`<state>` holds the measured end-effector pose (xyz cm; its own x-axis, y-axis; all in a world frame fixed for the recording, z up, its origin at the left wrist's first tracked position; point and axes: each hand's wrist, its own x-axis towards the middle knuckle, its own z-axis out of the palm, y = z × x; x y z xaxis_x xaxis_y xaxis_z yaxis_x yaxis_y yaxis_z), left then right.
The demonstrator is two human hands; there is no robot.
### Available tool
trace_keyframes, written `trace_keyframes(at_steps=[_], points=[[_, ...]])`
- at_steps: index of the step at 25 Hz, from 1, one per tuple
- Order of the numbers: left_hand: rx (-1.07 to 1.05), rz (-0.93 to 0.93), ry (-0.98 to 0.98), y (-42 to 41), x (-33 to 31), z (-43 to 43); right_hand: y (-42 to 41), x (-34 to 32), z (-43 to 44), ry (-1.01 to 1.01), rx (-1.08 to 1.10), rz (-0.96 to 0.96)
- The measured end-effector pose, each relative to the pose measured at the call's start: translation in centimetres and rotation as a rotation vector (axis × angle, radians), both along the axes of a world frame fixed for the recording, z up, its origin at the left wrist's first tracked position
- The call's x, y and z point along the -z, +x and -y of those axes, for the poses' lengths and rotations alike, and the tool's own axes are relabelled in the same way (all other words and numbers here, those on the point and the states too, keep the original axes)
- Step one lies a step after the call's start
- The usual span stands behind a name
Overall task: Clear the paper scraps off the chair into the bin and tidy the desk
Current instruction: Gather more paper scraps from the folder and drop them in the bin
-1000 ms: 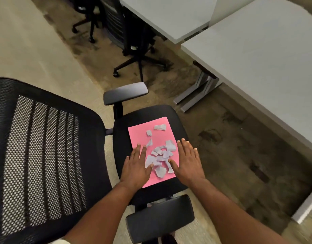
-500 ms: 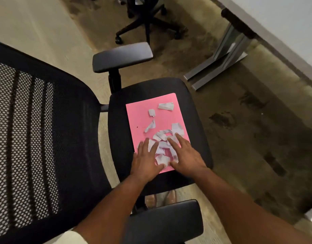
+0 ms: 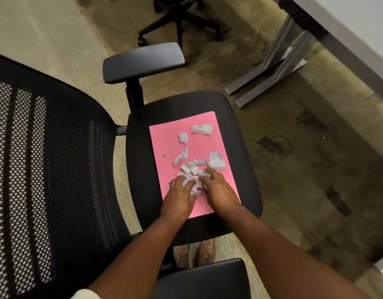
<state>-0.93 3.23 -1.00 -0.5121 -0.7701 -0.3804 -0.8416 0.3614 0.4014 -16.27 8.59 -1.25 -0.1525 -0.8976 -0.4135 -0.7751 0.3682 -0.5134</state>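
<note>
While both hands (image 3: 199, 188) cup loosely round the near scraps (image 3: 191, 176), not gripping yet, I'd rake the far strays (image 3: 201, 128) in first.

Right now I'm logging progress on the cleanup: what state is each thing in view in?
Paper scraps: partly bunched between the hands, several loose farther up the sheet.
Pink sheet: flat on the seat, under the scraps.
Chair: seat holds only the sheet and scraps.
Left hand: fingers curled into the pile.
Right hand: fingers curled into the pile, no closed grip visible.
Desk: only its edge shows.
</note>
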Motion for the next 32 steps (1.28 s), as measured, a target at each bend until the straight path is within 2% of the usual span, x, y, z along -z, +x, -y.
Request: trace_keyframes(at_steps=[8,16,19,22,24,32], points=[[-0.063,-0.06,0.025,0.1,-0.3,1.3,0.0,-1.7,0.5,-0.02,0.159,0.051],[-0.098,-0.123,0.01,-0.1,-3.2,1.7,-0.1,-3.5,-0.6,-0.051,0.311,0.067],[-0.059,-0.069,0.074,-1.4,-3.6,3.0,-0.3,-3.5,-1.1,-0.059,0.327,0.059],[0.091,0.072,0.136,-3.4,-3.0,4.7,-0.7,-3.1,-1.5,-0.043,0.349,0.03],[0.144,0.099,0.151,-4.0,-2.0,5.5,-1.2,-2.6,-2.1,-0.046,0.357,0.019],[0.026,0.039,0.079,-3.8,-2.6,4.9,-2.0,-3.6,-3.3,-0.06,0.408,0.038]])
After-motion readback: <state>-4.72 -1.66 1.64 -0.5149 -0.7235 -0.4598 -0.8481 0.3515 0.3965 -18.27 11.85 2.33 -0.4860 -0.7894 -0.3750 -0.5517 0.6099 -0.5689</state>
